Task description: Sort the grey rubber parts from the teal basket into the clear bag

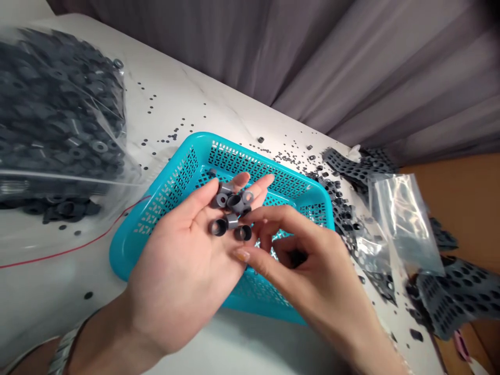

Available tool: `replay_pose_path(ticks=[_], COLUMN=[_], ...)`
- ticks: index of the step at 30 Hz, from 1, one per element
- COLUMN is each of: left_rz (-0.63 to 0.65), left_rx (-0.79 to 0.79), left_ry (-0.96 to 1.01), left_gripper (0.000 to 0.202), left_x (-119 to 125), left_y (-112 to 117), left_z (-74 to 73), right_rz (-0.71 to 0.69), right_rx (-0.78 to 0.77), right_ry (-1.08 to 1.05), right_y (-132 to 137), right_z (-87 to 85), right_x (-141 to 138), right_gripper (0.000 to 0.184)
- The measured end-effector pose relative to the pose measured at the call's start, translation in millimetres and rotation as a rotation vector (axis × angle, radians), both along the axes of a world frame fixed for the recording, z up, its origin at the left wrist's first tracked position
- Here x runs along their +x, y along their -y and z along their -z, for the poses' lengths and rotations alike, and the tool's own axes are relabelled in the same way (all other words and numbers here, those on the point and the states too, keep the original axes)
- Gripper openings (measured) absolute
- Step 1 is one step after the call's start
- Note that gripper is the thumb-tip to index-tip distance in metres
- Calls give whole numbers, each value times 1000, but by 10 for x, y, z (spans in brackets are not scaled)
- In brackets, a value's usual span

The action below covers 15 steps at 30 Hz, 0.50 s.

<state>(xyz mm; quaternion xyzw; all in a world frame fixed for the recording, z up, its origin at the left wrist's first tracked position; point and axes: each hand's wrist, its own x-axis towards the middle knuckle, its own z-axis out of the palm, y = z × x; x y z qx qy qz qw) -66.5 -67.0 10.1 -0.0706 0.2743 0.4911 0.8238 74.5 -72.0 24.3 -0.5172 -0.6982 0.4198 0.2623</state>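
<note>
My left hand (195, 260) lies palm up over the turquoise basket (125, 255), with several small dark grey rubber caps (234, 202) resting on its palm and fingers. Some caps show an open hollow end, others a ring-like face with a small hole. My right hand (312, 260) is beside it, index fingertip and thumb at the edge of the pile. Within its curled fingers a dark piece (297, 258) shows, apparently another cap, mostly hidden. A few more dark pieces (212, 172) lie inside the basket, whose floor is largely covered by my hands.
A large clear bag (58, 104) full of similar dark parts stands at left, a red line on its edge. Small black discs (287, 156) are scattered over the white table (164, 83). At right lie a clear plastic bag (406, 224) and punched dark sheets (461, 291). Grey curtains hang behind.
</note>
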Motion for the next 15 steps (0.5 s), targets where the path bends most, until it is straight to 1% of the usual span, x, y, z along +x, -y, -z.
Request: replay_pose_path(ticks=[2, 4, 8, 10, 11, 12, 13, 15], left_rz=[13, -7, -57, -76, -79, -78, -72, -57], left_rx=[-14, -47, -67, -79, -82, -82, -83, -91], left_ry=[6, 7, 6, 6, 6, 5, 2, -13], left_gripper=[36, 35, 29, 25, 24, 23, 23, 25], left_x=[3, 7, 15, 18, 20, 23, 26, 37], left_y=[-1, -10, -29, -31, -30, -28, -25, -19], left_z=[-3, -13, -30, -34, -36, -38, -42, -53], right_rz=[-7, 24, 48, 46, 48, 51, 57, 83], right_rx=[-62, -191, -656, -803, -827, -820, -790, -684], right_ry=[-43, -165, -656, -837, -878, -893, -883, -798], right_y=[10, -7, -90, -130, -144, -152, -152, -134], right_z=[16, 14, -25, -42, -47, -49, -47, -33], right_x=[-19, 8, 123, 160, 167, 165, 156, 122], right_gripper=[10, 7, 12, 17, 21, 25, 29, 32])
